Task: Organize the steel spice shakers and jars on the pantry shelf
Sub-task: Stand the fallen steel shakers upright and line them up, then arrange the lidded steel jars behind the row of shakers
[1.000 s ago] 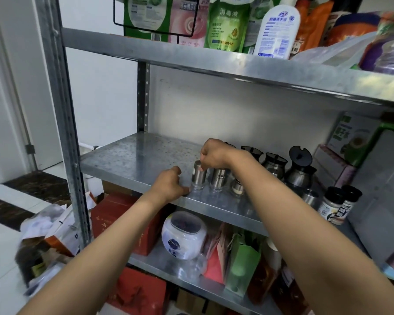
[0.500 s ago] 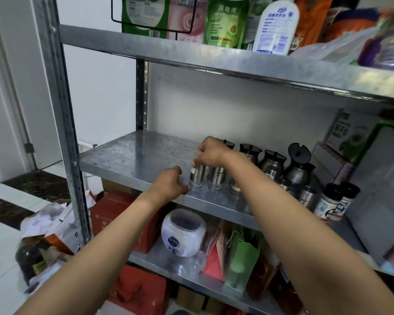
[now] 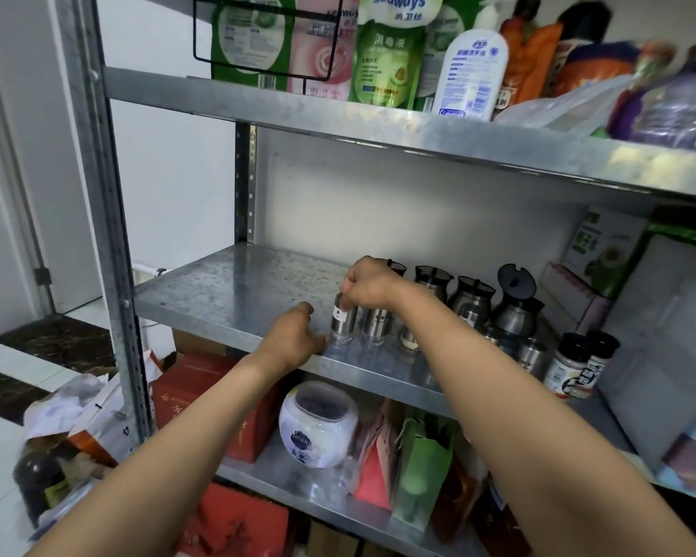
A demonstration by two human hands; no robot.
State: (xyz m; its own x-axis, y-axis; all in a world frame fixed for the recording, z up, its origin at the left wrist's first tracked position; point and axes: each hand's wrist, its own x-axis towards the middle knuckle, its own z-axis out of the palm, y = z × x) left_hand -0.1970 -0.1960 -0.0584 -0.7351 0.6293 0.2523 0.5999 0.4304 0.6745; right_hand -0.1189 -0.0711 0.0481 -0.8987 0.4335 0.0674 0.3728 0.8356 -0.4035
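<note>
On the middle metal shelf (image 3: 226,291) a small steel spice shaker (image 3: 343,322) stands near the front edge. My right hand (image 3: 368,284) pinches its top from above. My left hand (image 3: 296,342) rests curled on the shelf edge, its fingers touching the shaker's clear base. A second steel shaker (image 3: 376,325) stands just right of the first, under my right wrist. Behind them stand steel jars with black lids (image 3: 469,301), the rightmost jar (image 3: 515,305) with its lid flipped up. Two white-labelled, black-capped spice bottles (image 3: 569,365) stand further right.
The left half of the middle shelf is bare metal. A steel upright post (image 3: 105,219) frames the left side. Boxes (image 3: 611,251) fill the shelf's right end. Detergent pouches and a white bottle (image 3: 473,62) sit on the top shelf. A round white jar (image 3: 318,424) sits below.
My right hand stayed on the leftmost shaker's top, and my left hand stayed at its base. The camera view shifted slightly; the shakers look unmoved.
</note>
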